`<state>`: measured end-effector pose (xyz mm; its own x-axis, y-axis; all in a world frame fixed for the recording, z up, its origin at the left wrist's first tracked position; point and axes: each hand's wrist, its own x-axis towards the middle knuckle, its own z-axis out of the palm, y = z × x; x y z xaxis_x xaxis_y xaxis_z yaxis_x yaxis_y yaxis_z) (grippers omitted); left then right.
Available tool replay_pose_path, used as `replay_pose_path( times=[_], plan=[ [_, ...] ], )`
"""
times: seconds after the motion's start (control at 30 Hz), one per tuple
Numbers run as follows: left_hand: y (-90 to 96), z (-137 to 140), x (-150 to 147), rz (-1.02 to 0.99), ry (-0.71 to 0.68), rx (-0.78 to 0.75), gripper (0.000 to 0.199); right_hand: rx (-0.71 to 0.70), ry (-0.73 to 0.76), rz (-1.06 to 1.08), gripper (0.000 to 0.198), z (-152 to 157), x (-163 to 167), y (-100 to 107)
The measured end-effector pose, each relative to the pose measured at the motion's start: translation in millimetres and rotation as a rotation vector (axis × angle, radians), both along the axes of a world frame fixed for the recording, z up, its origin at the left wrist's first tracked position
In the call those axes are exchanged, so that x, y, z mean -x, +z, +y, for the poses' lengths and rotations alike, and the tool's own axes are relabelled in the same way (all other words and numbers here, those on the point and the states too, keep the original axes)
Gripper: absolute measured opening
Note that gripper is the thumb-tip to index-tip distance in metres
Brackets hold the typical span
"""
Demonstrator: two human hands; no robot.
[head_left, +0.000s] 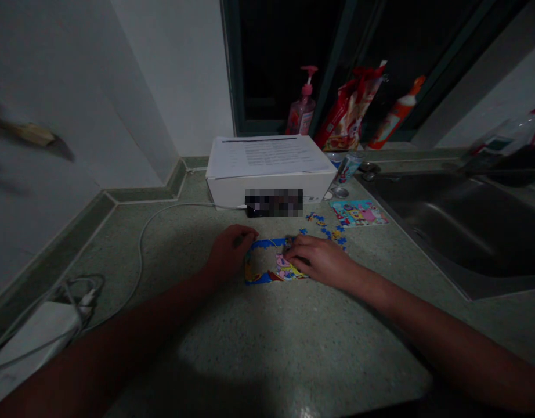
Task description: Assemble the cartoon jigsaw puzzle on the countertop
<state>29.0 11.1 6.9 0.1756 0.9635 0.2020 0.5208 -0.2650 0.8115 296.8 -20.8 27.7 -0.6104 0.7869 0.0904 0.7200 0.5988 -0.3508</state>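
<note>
A partly assembled jigsaw puzzle [259,278] lies flat on the counter, its blue border framing a gap where the counter shows through. Pink and yellow pieces fill part of its right side. At its upper left corner is my left hand [230,254], fingers curled and thumb close to the index finger. My right hand [324,259] lies over the puzzle's right side, fingertips drawn together on the pink area. Whatever either hand pinches is hidden or too small to make out. Loose jigsaw pieces [336,234] are scattered just beyond my right hand.
A colourful picture card [361,213] lies right of the loose pieces. Behind the puzzle stand a white box [270,159] and a dark device with a cable [141,244]. A can [349,168] sits beside the box. The sink [463,220] is at right, a white power strip [41,328] at left.
</note>
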Motion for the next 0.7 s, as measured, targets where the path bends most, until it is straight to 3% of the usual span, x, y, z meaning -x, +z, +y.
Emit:
replay_pose_path(
  times=[0.7],
  plan=[
    [-0.2, 0.1, -0.2, -0.009, 0.001, -0.009, 0.017, -0.005, -0.001, -0.008, 0.023, -2.3, 2.4, -3.4]
  ],
)
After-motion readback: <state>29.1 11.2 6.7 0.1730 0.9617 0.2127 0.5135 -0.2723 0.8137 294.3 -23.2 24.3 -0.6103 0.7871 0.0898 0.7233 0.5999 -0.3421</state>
